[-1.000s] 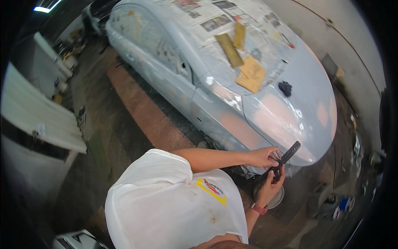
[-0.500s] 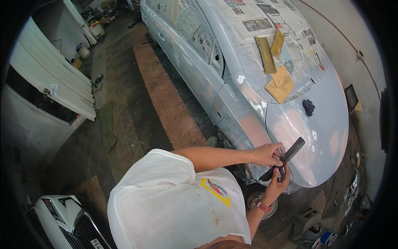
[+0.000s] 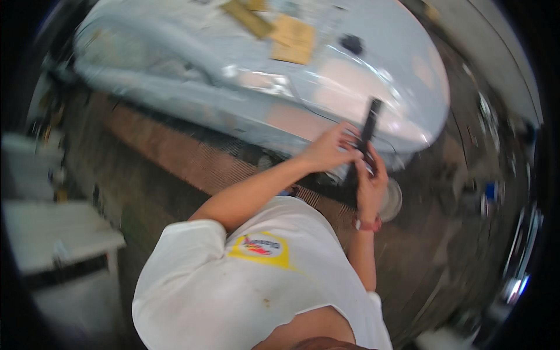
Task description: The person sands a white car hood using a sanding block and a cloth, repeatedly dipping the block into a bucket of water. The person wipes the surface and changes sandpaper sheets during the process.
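Above the car's front corner I hold a long, narrow black bar (image 3: 370,119); motion blur leaves its exact kind unclear. My right hand (image 3: 373,184), with a red watch on the wrist, grips its lower part from the near side. My left hand (image 3: 333,148) reaches in from the left, fingers bent against the bar's middle. Beyond them lies the grey car (image 3: 408,108), its body patched with pinkish areas. On it rest tan sheets (image 3: 294,38), a longer brownish strip (image 3: 248,18) and a crumpled dark cloth (image 3: 352,44).
A round pale container (image 3: 392,201) stands on the floor just right of my right wrist. Along the car's near side runs a reddish floor strip (image 3: 175,154). A white panel-like structure (image 3: 64,233) stands at left. Blurred items, one blue (image 3: 492,191), lie at right.
My view has swung round to the right, so the car now lies more crosswise and higher in the picture. Both hands stay on the bar, which points more upright.
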Available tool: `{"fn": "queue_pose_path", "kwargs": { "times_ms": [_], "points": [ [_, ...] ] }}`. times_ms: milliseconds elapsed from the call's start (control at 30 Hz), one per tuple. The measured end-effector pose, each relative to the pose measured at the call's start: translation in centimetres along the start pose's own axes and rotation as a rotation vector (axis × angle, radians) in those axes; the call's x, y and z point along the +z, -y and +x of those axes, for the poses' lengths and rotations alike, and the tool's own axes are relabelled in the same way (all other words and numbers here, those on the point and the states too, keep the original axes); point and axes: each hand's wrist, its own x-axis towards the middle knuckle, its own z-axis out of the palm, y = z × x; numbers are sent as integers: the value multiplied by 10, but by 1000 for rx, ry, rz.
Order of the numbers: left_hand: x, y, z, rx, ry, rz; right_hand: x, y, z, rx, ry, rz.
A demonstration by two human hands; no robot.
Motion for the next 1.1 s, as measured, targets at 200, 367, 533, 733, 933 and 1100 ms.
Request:
{"fn": "queue_pose_path", "kwargs": {
  "times_ms": [200,367,533,733,933,1100],
  "points": [
    [0,-8,5,-80,86,-103,-3,-7,-5,51,-52,48],
    [-11,-4,12,-119,162,-139,8,-9,-7,106,-108,75],
    [-26,-9,24,-133,246,-149,26,1,-5,103,-191,110],
    [-55,-9,40,-38,331,56,61,10,20,162,-425,16],
    [-87,-13,49,51,362,120,94,22,54,235,-531,-122],
    [-116,-10,65,112,407,171,113,8,67,362,-617,-51]
  ]
}}
